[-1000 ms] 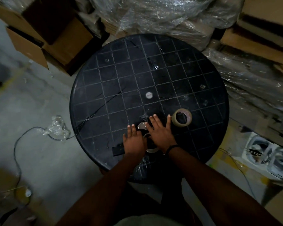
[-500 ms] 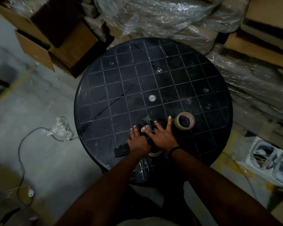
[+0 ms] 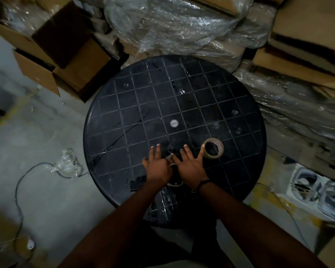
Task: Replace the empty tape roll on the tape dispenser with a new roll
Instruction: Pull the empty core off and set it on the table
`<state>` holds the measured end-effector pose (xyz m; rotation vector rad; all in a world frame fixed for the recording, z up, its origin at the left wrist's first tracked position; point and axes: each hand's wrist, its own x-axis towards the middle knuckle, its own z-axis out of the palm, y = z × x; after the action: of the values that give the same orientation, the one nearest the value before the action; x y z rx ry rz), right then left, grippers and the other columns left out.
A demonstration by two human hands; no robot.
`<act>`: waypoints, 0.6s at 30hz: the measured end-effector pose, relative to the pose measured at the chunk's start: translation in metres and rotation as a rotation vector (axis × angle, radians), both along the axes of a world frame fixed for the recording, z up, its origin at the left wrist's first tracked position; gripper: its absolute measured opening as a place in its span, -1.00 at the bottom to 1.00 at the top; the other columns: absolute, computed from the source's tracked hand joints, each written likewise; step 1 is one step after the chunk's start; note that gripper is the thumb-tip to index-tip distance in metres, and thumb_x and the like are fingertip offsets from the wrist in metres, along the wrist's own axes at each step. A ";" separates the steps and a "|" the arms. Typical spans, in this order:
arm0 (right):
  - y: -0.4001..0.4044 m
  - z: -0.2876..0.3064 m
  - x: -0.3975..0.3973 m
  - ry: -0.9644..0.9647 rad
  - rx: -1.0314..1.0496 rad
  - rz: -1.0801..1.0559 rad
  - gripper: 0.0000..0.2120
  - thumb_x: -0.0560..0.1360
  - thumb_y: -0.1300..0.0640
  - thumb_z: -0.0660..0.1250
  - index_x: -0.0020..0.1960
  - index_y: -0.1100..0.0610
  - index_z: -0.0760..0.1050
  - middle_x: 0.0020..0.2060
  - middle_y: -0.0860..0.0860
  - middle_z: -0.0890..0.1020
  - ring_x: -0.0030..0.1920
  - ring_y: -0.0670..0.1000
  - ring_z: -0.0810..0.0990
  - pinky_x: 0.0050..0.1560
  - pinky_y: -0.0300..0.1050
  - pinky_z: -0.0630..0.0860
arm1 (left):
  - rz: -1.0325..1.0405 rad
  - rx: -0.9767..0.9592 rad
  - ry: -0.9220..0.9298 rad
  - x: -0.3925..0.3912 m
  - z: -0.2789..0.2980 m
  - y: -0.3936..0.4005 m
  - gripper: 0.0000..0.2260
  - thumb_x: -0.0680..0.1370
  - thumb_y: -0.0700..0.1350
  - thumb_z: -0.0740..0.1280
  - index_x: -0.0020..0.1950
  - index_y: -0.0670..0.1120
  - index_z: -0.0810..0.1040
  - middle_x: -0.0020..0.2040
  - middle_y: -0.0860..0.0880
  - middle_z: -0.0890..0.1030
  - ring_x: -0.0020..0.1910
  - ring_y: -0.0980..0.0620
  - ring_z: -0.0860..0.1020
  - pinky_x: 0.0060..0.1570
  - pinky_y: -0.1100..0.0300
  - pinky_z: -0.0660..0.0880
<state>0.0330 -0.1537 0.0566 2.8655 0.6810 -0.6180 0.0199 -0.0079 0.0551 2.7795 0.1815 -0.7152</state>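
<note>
The tape dispenser (image 3: 171,159) lies on the near part of the round black grid table (image 3: 124,105), mostly hidden under my hands. Only a metal bit between the hands, a pale roll rim (image 3: 175,183) near my wrists and a dark flat part (image 3: 137,185) at the left show. My left hand (image 3: 157,168) lies flat over its left side with the fingers stretched forward. My right hand (image 3: 190,165) lies flat over its right side, fingers spread. Its outermost finger reaches the new tan tape roll (image 3: 220,151), which lies flat just right of it.
Open cardboard boxes (image 3: 70,60) stand left of the table. Plastic-wrapped bundles (image 3: 174,26) and stacked cartons (image 3: 306,55) crowd the back and right. A cable with crumpled plastic (image 3: 66,163) lies on the concrete floor at the left; white fans (image 3: 317,192) sit at the right.
My left hand's fingers went from curled on the dispenser to stretched out flat. My right hand spread wider, its outer finger now at the tape roll. The roll itself has not moved.
</note>
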 end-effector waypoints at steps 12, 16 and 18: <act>0.001 0.035 0.062 -0.144 0.393 -0.496 -0.62 0.65 -0.08 0.11 0.43 -0.08 0.43 0.32 0.00 0.57 0.42 0.10 0.39 0.46 0.40 0.13 | 0.072 -0.305 -0.438 0.072 0.020 -0.002 -0.67 0.59 -0.06 0.32 0.36 0.01 0.60 0.60 -0.16 0.26 0.54 -0.19 0.26 0.43 -0.13 0.32; -0.001 0.058 0.059 -0.238 0.806 -0.751 -0.59 0.64 -0.11 0.16 0.47 -0.09 0.41 0.22 0.07 0.59 0.18 0.11 0.57 0.20 0.07 0.50 | 0.409 -0.837 -0.385 0.077 0.058 -0.007 -0.58 0.51 -0.06 0.50 0.36 0.00 0.58 0.29 0.01 0.64 0.22 0.06 0.62 0.25 0.01 0.57; -0.005 0.075 0.055 -0.233 0.960 -0.864 -0.60 0.64 -0.06 0.22 0.46 -0.09 0.43 0.23 0.05 0.51 0.13 0.04 0.56 0.18 -0.06 0.49 | 0.453 -1.010 -0.299 0.070 0.084 -0.005 -0.48 0.41 -0.09 0.61 0.34 0.01 0.59 0.19 0.05 0.69 0.13 0.07 0.67 0.18 0.09 0.61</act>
<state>0.0877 -0.1588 0.1319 3.9940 -0.5276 0.0650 0.0896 -0.0134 0.1387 1.7469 0.2773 -0.1670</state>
